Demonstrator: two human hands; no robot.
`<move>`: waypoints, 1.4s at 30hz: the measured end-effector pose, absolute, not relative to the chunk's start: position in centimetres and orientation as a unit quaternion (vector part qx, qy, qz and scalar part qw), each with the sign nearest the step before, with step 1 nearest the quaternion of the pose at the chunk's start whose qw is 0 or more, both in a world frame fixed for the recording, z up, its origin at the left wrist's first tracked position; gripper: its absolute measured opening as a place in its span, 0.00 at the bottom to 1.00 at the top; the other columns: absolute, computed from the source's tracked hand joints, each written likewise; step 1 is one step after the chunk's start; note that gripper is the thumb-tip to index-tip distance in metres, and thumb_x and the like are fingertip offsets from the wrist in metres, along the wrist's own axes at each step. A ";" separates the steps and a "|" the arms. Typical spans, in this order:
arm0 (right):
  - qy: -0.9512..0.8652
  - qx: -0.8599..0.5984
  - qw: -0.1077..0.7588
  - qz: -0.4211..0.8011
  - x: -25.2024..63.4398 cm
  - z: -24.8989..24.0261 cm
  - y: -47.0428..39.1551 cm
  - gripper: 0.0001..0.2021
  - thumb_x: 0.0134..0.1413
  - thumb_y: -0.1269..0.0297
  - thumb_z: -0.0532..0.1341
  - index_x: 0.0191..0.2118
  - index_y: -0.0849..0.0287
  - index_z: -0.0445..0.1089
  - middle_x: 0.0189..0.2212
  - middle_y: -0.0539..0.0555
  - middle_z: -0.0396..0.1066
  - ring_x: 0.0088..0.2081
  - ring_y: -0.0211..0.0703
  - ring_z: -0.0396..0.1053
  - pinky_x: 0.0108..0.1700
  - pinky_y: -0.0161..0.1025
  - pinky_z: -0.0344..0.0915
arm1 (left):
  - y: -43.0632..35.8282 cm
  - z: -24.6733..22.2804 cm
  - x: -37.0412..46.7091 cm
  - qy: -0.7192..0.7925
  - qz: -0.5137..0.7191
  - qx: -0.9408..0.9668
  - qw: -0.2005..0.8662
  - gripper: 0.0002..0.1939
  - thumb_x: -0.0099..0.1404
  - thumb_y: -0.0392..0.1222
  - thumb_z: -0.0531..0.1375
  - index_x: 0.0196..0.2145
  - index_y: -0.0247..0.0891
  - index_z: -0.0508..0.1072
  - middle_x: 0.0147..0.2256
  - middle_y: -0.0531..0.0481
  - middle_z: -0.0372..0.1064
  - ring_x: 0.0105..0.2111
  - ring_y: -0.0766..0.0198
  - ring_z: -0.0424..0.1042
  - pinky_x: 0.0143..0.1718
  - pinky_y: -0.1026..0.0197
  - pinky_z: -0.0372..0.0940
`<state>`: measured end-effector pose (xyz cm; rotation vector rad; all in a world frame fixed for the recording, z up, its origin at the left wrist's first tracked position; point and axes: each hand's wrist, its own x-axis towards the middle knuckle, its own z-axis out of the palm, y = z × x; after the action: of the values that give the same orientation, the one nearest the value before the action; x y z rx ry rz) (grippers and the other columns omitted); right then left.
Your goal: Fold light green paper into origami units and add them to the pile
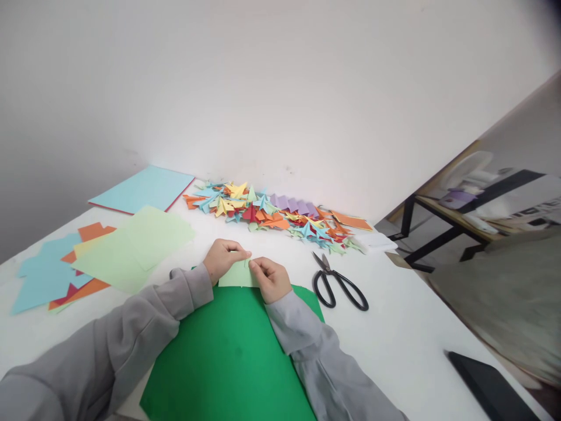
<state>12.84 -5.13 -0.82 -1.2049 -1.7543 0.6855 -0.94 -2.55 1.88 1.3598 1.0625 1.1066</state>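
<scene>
Both hands pinch a small piece of light green paper [236, 276] above the far end of a large green sheet [236, 351]. My left hand [224, 257] is closed on its upper left edge, thumb and forefinger together. On the right side, my right hand [270, 278] grips the paper with its fingertips. A short line, a cut or a crease, shows near the top edge between the hands; which it is I cannot tell. Black-handled scissors [337, 282] lie to the right of my right hand, blades slightly apart.
Folded paper shapes [263, 213] in many colours lie heaped along the wall. Loose light green sheets [135, 245] overlap blue sheets [48, 269] and orange scraps at left. Behind them lies a light blue sheet [142, 188]. A black flat device [491, 386] rests near the right table edge.
</scene>
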 end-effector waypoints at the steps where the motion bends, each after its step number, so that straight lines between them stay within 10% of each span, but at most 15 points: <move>1: -0.704 -0.485 0.439 0.276 12.8 -0.8 -5.1 0.15 0.49 0.56 0.51 0.22 0.61 0.65 0.13 0.46 0.52 0.18 0.33 0.49 0.20 0.32 0.49 | -2.6 1.9 -0.9 0.443 0.460 0.560 0.527 0.14 0.42 0.47 0.62 0.12 0.33 0.67 0.13 0.57 0.57 0.17 0.72 0.54 0.20 0.66 0.50; 42: -0.608 -0.523 0.481 0.355 12.6 0.3 -5.6 0.24 0.44 0.49 0.55 0.08 0.58 0.51 0.04 0.43 0.49 0.09 0.28 0.46 0.13 0.30 0.44 | -2.3 2.1 -1.3 0.461 0.452 0.463 0.607 0.13 0.38 0.44 0.65 0.17 0.33 0.68 0.13 0.55 0.62 0.15 0.70 0.61 0.18 0.66 0.55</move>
<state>12.59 -5.57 0.29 -1.2742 -1.4822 0.8661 -1.28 -2.26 2.08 1.0702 1.0658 1.0458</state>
